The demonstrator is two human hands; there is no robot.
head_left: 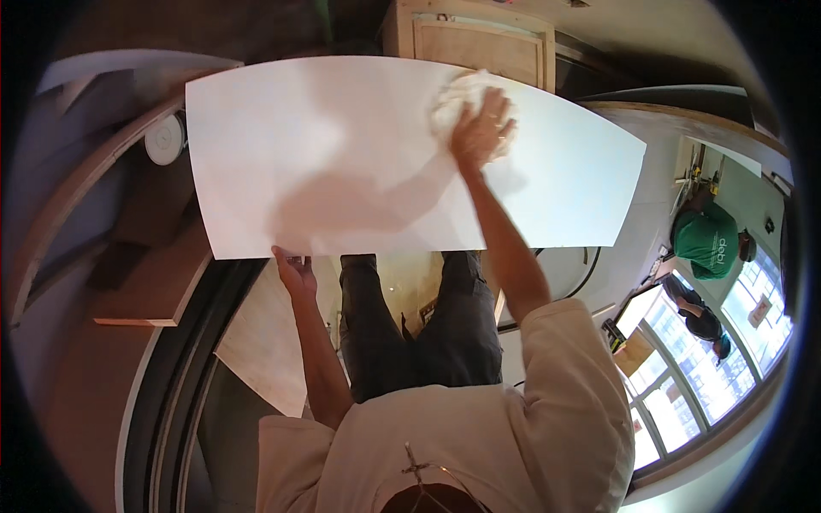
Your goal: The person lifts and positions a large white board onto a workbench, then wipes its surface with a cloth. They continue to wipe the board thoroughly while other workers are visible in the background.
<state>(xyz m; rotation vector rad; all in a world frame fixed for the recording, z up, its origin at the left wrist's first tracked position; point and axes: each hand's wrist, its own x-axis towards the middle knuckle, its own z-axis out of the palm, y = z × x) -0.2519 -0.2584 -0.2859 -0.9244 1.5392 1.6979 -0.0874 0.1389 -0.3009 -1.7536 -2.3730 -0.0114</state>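
A large white flat panel (385,211) lies in front of me, its near edge above my legs. At the near left edge my left hand (296,272) grips the panel, thumb by the edge and the other fingers partly hidden beneath. My right hand (481,134) is at the far right part of the panel, fingers spread, pressing down on a crumpled off-white cloth (449,109). Both hand and cloth look slightly blurred. My shadow falls across the panel's middle.
A wooden cabinet (478,45) stands beyond the far edge. At left are a white round lid (164,140) and a brown board (154,282). A dark cable (587,279) curves at right. Two people, one in a green shirt (705,240), are by the windows.
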